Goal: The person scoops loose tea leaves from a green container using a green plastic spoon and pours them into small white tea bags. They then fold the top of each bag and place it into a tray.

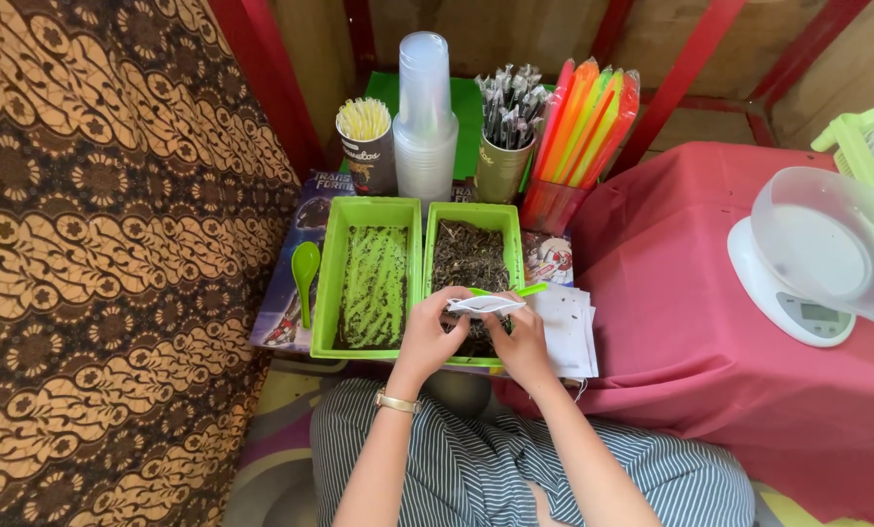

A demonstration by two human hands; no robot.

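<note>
Striped trousers [476, 468] fill the lower centre. Above them, left hand [427, 337] and right hand [523, 342] together pinch a small white paper sachet [484, 304] at mid-frame, over the right green tray [510, 220] of dark loose tea.

A heavy brown cloth [105, 244] printed with tan floral bands hangs down the whole left side, falling in soft folds toward the floor. Behind the work area stand red painted posts [261, 78] and slanting red bars [686, 68], with plain wooden boards [515, 29] between them forming the back wall. To the right, a low counter [691, 322] is draped in a dark pink cloth that hangs over its front edge and creases at the corner. A patterned mat [281, 429] in pale yellow, purple and grey covers the floor below. The light is even and soft, like daylight, casting only faint shadows.
</note>
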